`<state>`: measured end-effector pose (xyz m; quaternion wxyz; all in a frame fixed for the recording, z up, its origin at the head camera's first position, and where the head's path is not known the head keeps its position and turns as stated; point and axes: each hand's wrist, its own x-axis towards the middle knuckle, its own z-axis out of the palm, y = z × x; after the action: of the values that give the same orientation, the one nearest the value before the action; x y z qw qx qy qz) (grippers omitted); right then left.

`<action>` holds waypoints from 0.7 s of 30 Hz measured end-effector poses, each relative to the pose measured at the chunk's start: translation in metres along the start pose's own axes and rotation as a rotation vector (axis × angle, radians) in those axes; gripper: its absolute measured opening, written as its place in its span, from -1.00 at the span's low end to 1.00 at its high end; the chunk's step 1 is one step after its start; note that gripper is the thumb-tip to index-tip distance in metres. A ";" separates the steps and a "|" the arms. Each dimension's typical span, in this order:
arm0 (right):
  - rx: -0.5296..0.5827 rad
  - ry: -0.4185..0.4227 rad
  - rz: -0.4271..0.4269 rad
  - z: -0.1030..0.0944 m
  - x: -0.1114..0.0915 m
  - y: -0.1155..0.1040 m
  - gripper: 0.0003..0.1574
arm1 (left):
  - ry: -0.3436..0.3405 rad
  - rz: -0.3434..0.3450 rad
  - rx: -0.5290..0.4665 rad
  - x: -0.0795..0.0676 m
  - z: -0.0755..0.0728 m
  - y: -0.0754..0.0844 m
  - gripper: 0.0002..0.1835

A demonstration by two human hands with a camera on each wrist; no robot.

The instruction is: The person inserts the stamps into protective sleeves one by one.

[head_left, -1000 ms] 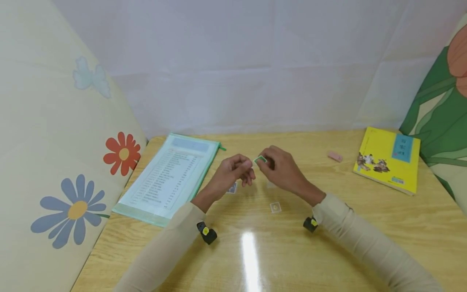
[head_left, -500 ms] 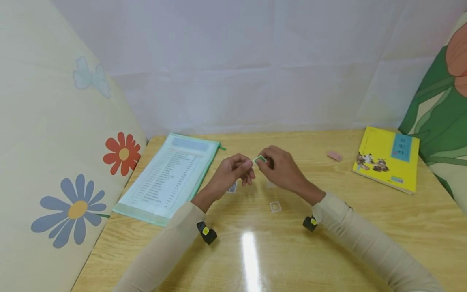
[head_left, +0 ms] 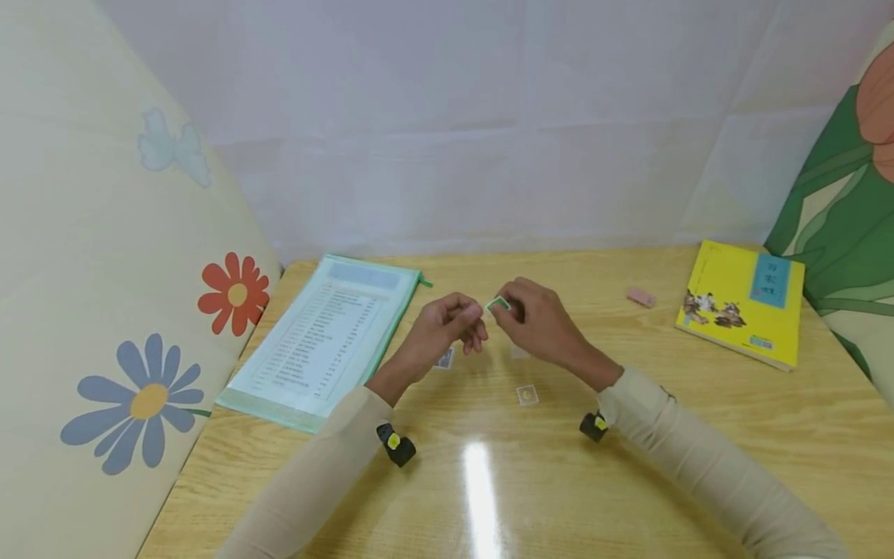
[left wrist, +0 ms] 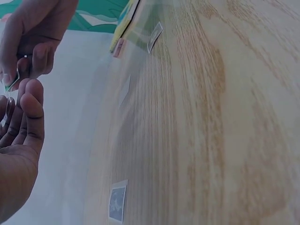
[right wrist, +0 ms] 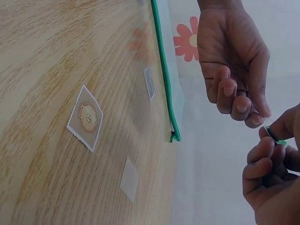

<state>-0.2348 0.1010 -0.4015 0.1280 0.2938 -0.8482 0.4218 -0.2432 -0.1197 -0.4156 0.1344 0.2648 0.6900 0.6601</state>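
Observation:
In the head view, my right hand (head_left: pixel 541 322) pinches a small green stamp with a white border (head_left: pixel 497 304) between thumb and fingers, above the table. My left hand (head_left: pixel 447 330) meets it from the other side; its thumb and forefinger pinch at the stamp's near corner, and its other fingers are curled. Fingers mostly hide the stamp in both wrist views. Below lie a stamp with serrated edges and a beige oval motif (right wrist: pixel 88 117), a bluish stamp (left wrist: pixel 117 204) and a pale, blank-looking stamp-sized piece (right wrist: pixel 130 180).
A green-edged zip folder with a printed list (head_left: pixel 314 341) lies on the left of the wooden table (head_left: pixel 559 481). To the right are a small pink block (head_left: pixel 640 296) and a yellow book (head_left: pixel 740 303). A pale cloth wall (head_left: pixel 447 178) stands behind.
Almost nothing differs. Both hands stay together at the green stamp, with at most a slight shift of the fingers; the things on the table have not moved.

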 end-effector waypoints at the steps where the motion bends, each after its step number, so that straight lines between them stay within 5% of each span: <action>1: -0.002 -0.001 0.000 0.000 0.000 0.000 -0.84 | 0.001 -0.001 0.000 0.000 0.000 0.000 -0.72; 10: -0.004 -0.009 -0.022 0.000 -0.001 0.001 -0.88 | 0.016 -0.012 -0.018 0.000 0.000 0.000 -0.55; 21: -0.010 -0.031 -0.007 0.001 -0.001 0.001 -0.91 | 0.032 -0.008 -0.045 0.002 0.000 0.000 -0.59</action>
<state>-0.2346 0.1009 -0.4028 0.1179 0.3025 -0.8511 0.4125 -0.2445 -0.1187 -0.4157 0.1319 0.2487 0.6781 0.6789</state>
